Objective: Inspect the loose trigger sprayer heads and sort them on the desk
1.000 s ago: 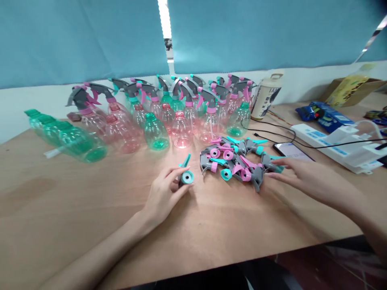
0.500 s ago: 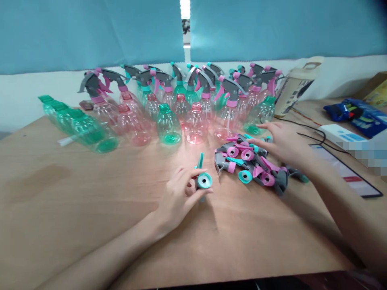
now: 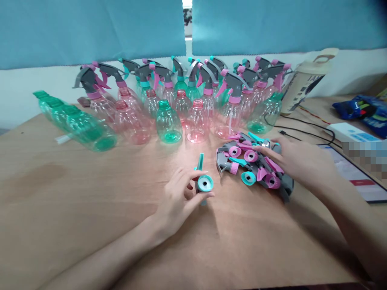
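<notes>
A spray trigger head (image 3: 205, 183) with a teal collar is pinched between the thumb and fingers of my left hand (image 3: 177, 199), its collar opening facing me. The teal lever sticks up beyond my fingers. On the right, my right hand (image 3: 302, 159) reaches over a pile of trigger heads (image 3: 252, 159), grey with pink or teal parts. Its fingers are apart at the pile's upper right side, about a grey piece, and somewhat blurred. Behind stand clear spray bottles: an uncapped green bottle (image 3: 168, 125) and an uncapped pink bottle (image 3: 197, 125) are nearest the middle.
Several bottles with trigger heads (image 3: 234, 96) fill the back of the table (image 3: 90, 193). Tilted green bottles (image 3: 87, 127) lean together at left. To the right are a cream tumbler (image 3: 302, 86), black cables (image 3: 308, 127), a blue packet (image 3: 359, 112), a white box (image 3: 352, 133) and a tablet (image 3: 359, 177).
My right hand has come lower and slightly right onto the pile, its fingertips closer together. My left hand stays put with the trigger head. The view has shifted slightly.
</notes>
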`<state>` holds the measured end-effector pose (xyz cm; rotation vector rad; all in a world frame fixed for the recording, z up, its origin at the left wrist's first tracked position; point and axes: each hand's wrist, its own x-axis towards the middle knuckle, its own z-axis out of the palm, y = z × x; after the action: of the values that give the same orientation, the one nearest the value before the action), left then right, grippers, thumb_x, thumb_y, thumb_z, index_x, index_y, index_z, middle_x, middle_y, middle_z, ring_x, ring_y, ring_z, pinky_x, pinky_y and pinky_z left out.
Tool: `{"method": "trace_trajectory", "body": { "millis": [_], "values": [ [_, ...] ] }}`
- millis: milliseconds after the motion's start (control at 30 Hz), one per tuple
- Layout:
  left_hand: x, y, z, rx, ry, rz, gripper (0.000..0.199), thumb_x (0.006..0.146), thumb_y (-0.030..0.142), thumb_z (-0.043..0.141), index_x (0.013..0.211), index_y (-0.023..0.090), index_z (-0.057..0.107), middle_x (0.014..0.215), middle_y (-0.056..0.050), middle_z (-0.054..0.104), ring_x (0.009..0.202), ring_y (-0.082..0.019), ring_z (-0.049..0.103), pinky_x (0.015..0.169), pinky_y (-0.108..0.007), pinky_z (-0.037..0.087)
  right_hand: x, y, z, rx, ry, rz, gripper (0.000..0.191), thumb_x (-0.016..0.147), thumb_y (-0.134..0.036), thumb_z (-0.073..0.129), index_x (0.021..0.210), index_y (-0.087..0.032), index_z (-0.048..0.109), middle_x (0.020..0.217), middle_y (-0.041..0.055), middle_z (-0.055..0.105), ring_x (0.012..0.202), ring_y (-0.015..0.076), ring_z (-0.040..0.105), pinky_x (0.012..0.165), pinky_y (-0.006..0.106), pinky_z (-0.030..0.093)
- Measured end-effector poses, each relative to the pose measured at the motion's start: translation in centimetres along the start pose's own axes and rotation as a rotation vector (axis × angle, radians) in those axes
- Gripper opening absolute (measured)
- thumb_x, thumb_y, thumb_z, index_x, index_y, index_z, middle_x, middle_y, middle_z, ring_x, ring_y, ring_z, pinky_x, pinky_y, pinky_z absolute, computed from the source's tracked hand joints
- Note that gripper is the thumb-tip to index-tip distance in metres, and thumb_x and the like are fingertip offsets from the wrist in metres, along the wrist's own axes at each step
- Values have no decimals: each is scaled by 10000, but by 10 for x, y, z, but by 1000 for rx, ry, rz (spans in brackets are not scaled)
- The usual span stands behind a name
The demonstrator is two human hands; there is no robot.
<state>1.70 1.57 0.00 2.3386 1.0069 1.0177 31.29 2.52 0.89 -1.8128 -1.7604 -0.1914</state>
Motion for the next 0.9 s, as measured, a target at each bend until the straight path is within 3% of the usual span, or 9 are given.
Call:
{"method": "trace_trajectory", "body": {
  "millis": [67,100,167,200,300,467,667,900],
  "values": [
    [0,0,1,-4,-7,-5,284,787,267,696,1030,188,571,838,-8,600,727,-140,536,673,-260,464,-1,-22,-12,-280,-13,7,508,828,-626,458,957,-172,647,664,130,624,632,368,607,475,388,379],
    [0,0,1,-11,-13,-12,288,784,269,698,1032,190,574,837,-9,600,725,-143,536,677,-266,466,-3,-34,-16,-274,10,-23,456,850,-576,470,1005,-182,637,736,126,655,688,361,626,501,398,410],
    [-1,0,2,-31,-27,-23,302,778,264,704,1044,194,579,810,-6,596,712,-146,530,674,-273,467,-10,-59,-17,21,9,-216,256,888,-417,506,1017,-227,618,877,70,683,785,271,649,627,381,482],
    [-1,0,3,-41,-35,-25,312,774,256,708,1052,195,581,794,-4,594,711,-149,527,675,-277,466,-15,-71,-15,207,-57,-326,169,896,-330,510,992,-239,615,911,54,681,814,231,645,678,357,499],
    [-1,-1,4,-46,-82,-26,323,779,206,697,1083,201,586,814,-13,602,772,-170,533,705,-294,465,-35,-94,1,506,-118,-565,172,886,-147,486,1009,-201,594,861,53,654,794,176,615,668,298,505],
    [-2,-2,5,-16,-134,-39,292,812,192,651,1097,206,587,908,-39,610,859,-196,534,750,-332,473,-54,-100,21,555,-163,-498,122,892,-189,507,963,-168,604,736,24,602,626,125,552,560,240,471],
    [-3,0,4,-28,-119,-29,285,811,197,653,1089,194,588,888,-31,597,813,-173,542,724,-303,482,-56,-97,18,453,-111,-534,173,904,-223,514,1016,-133,611,664,15,623,552,117,547,501,229,434],
    [-4,1,7,-81,-146,-98,249,831,238,630,1073,195,586,919,-19,591,623,-95,540,584,-219,494,-65,-102,18,349,-63,-527,291,900,-324,533,1068,-103,618,604,18,643,509,135,582,492,254,419]
  ]
}}
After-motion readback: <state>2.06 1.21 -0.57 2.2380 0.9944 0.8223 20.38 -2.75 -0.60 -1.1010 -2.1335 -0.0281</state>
